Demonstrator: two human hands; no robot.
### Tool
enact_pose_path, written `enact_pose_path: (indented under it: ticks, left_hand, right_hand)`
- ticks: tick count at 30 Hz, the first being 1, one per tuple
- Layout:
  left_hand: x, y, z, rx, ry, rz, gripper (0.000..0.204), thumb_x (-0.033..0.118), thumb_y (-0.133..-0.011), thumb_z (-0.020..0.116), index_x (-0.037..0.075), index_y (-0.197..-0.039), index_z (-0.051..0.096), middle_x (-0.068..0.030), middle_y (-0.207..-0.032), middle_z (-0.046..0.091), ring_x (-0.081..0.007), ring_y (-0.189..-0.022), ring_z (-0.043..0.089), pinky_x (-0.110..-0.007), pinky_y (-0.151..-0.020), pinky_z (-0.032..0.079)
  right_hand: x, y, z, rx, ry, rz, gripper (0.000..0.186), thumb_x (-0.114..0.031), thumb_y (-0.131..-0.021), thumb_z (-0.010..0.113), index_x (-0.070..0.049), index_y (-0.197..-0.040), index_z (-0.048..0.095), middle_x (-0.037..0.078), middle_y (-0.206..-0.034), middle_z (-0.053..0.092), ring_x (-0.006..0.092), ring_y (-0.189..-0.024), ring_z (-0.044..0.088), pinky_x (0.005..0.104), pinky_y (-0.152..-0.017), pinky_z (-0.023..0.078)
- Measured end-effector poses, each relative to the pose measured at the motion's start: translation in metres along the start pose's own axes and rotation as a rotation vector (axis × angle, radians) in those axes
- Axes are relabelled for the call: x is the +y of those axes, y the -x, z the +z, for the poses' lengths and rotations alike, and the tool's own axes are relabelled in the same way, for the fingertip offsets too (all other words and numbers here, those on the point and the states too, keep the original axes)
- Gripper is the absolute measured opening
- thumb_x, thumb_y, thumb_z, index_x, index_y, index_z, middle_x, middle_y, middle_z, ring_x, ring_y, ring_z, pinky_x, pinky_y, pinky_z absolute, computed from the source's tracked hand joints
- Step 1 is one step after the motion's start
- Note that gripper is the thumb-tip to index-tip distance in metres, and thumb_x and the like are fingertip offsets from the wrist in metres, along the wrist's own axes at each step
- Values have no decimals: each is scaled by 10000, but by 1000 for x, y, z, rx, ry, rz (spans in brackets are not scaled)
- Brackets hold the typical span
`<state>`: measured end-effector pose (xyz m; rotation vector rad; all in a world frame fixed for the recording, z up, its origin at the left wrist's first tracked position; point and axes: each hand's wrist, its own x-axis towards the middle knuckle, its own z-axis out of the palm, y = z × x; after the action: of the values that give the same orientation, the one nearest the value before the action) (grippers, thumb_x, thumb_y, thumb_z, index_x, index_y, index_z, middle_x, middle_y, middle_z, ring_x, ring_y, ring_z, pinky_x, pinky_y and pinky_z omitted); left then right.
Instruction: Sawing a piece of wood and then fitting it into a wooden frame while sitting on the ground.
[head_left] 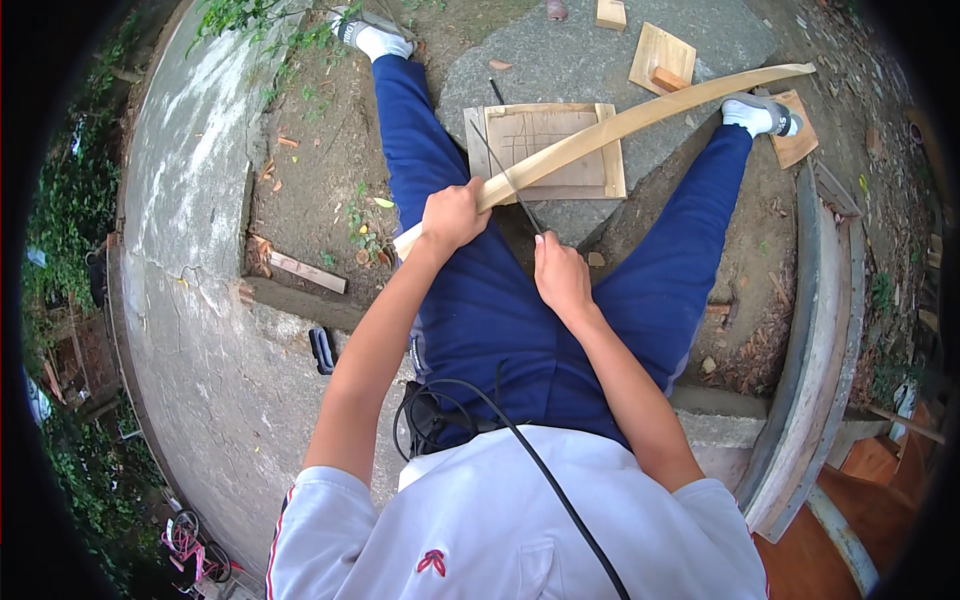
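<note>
A grey stone slab [540,60] is lying between my blue trouser legs [680,245], partly hidden by other things. The long wooden strip [610,130] is passing slantwise above it; its long axis is running from my left thigh toward the far right, and its tip is pointing beyond my right shoe. This strip is covering part of the wooden frame [615,175]; whether they are touching, I cannot tell. My left hand [457,215] is gripping the strip near its lower end. My right hand [563,272] is pinching a thin dark tool [525,209], hiding its near end; the tool is crossing the strip.
</note>
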<state>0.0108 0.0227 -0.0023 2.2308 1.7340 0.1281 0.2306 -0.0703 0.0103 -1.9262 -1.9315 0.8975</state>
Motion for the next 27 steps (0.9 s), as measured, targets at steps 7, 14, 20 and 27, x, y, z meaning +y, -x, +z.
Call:
enact_pose_path:
  ticks: [7, 14, 20, 27]
  left_hand:
    - [7, 3, -7, -41, -35, -8, 442, 460, -941, 746, 39, -1031, 650, -206, -816, 765, -394, -787, 779, -500, -731, 634]
    - [7, 1, -6, -11, -12, -8, 652, 675, -977, 655, 23, -970, 680, -209, -768, 754, -390, -741, 775, -491, -690, 631]
    - [5, -1, -2, 17, -2, -2, 661, 676, -982, 647, 18, -946, 688, -207, -754, 749, -388, -730, 773, -491, -682, 629]
    - [4, -1, -2, 37, 8, -2, 656, 670, -972, 666, 18, -917, 695, -204, -736, 741, -389, -720, 770, -492, -680, 626]
  right_hand:
    - [0, -1, -2, -14, 34, -15, 344, -295, -1157, 462, -21, -1019, 616, 277, -809, 738, 505, -807, 739, 609, -739, 588]
    - [2, -1, -3, -28, 38, -26, 350, -291, -1156, 463, -15, -1004, 618, 281, -807, 737, 509, -809, 738, 613, -744, 587]
    - [3, 0, 0, -43, 23, -9, 350, -290, -1160, 456, -11, -1014, 609, 287, -822, 739, 515, -812, 733, 618, -743, 582]
    - [3, 0, 0, -12, -7, -22, 351, -284, -1163, 450, -6, -1015, 605, 288, -795, 726, 524, -794, 721, 622, -728, 567]
